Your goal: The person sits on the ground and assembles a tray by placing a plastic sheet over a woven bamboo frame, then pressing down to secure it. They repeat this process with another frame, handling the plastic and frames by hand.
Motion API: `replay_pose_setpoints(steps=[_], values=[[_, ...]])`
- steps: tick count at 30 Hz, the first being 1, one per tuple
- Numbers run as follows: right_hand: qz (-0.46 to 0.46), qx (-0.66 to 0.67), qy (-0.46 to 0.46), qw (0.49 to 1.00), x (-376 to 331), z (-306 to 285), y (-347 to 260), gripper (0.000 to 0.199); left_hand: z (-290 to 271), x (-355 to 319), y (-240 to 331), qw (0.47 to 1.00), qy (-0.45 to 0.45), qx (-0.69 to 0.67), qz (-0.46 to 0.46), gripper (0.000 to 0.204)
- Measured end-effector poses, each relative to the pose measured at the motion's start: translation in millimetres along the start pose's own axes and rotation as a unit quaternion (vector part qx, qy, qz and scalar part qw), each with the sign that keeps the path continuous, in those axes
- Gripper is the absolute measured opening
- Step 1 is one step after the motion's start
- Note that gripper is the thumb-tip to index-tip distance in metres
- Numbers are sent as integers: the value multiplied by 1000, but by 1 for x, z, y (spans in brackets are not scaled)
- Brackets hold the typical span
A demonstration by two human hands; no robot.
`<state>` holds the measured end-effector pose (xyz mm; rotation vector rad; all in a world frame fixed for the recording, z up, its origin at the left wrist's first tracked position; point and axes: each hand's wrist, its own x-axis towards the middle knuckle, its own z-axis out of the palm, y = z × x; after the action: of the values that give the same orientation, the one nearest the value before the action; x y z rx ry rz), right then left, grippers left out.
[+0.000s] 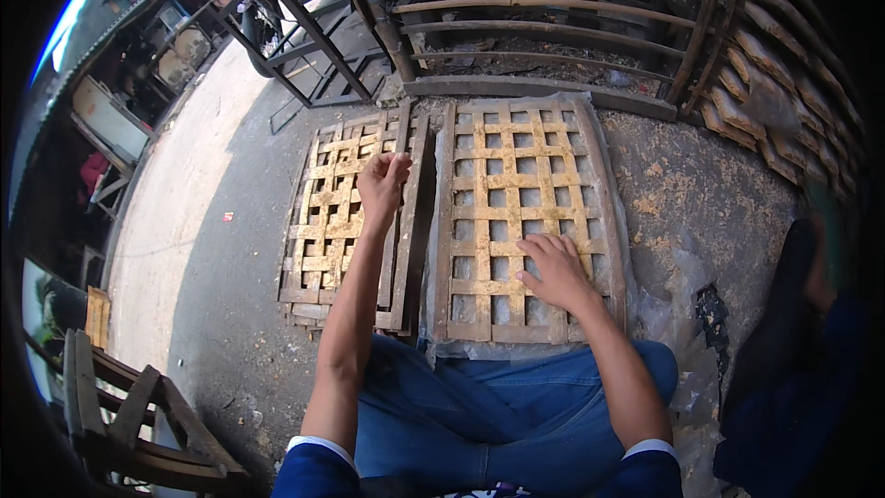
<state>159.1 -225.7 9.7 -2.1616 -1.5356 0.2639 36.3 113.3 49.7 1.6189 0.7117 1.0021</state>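
Observation:
My left hand (pixel 381 190) is closed, fingertips and thumb together, over the right edge of a stack of wooden lattice frames (pixel 318 231). What it pinches, if anything, cannot be made out. My right hand (pixel 556 270) lies with fingers stretched on a second wooden lattice frame (pixel 484 221), toward its lower right. This frame has crossed slats with square openings, dusted yellowish, and rests on clear plastic sheeting (pixel 619 212). Both sets lie side by side in front of my bent legs, with a narrow gap between them.
Beyond the frames stands a bamboo rack (pixel 544 5). Stacked trays (pixel 765 83) lean at the far right, near another person's dark-clothed leg (pixel 770 314). A wooden stool (pixel 138 415) stands at lower left, and crumbs scatter over the grey floor (pixel 682 175).

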Motion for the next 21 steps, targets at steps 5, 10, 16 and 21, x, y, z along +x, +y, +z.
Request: replay_pose_setpoints(steps=[5,10,16,21], values=[[16,-2,7,1000,-5,3,8,54,-77,-55,176,963,27,-131,236,14],[28,17,-34,999,-6,-12,-5,55,-128,-123,277,845,197,-89,490,13],[20,-10,-14,1000,-7,-5,4,55,-28,-63,128,975,84,10,204,20],[9,-3,-8,1000,9,-12,-6,55,-25,-59,-62,885,-79,399,226,54]])
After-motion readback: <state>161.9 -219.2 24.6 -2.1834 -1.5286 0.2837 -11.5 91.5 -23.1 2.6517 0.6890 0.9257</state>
